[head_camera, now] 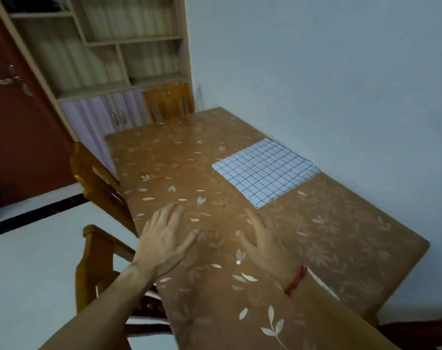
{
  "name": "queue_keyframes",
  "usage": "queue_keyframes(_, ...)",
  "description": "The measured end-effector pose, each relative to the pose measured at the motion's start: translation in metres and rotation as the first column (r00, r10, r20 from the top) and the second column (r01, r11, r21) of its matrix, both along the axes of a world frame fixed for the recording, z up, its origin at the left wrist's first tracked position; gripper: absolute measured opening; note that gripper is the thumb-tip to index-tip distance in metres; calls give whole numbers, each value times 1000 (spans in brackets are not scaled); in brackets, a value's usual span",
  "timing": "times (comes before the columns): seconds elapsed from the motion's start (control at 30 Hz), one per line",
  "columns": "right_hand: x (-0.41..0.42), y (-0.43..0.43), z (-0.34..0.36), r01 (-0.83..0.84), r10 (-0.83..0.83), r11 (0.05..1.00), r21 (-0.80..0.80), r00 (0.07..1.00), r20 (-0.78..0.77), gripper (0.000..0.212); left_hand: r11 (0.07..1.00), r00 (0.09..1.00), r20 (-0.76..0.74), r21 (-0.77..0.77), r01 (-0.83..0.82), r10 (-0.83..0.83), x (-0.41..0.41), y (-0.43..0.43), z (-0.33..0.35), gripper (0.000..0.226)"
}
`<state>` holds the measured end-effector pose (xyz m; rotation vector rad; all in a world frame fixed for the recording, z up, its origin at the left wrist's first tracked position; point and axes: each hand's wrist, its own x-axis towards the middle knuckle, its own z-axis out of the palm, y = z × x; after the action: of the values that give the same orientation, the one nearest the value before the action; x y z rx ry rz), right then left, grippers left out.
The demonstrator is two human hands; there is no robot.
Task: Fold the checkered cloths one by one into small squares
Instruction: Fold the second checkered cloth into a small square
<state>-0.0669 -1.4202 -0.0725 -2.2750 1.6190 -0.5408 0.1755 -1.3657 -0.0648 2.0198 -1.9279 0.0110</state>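
Right of centre, on the leaf-patterned table (341,236): checkered cloth (262,170), lying flat, with layered edges at its far right corner; number of sheets cannot be told. Lower centre: left hand (164,238) and right hand (264,241), palms down, fingers straight and slightly spread, holding nothing, short of the cloth. Step judged: no fold begun. Next move calls for reaching forward and pinching the top layer's near corners.

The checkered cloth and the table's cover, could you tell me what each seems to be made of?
The checkered cloth looks like woven fabric, matte white with dark grid lines; layered edges show at its right corner. The table's cover is probably vinyl or oilcloth: brown leaf print, faint sheen.
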Motion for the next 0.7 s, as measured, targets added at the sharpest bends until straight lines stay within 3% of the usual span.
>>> queue_keyframes(0.37,140,26,3,-452,452,892,-8,892,-15,57,899,896,73,-25,-438,439,93,110,8,66)
queue_keyframes(0.7,245,68,7,-608,608,794,27,792,-51,57,800,799,51,-13,-600,600,179,175,-3,70)
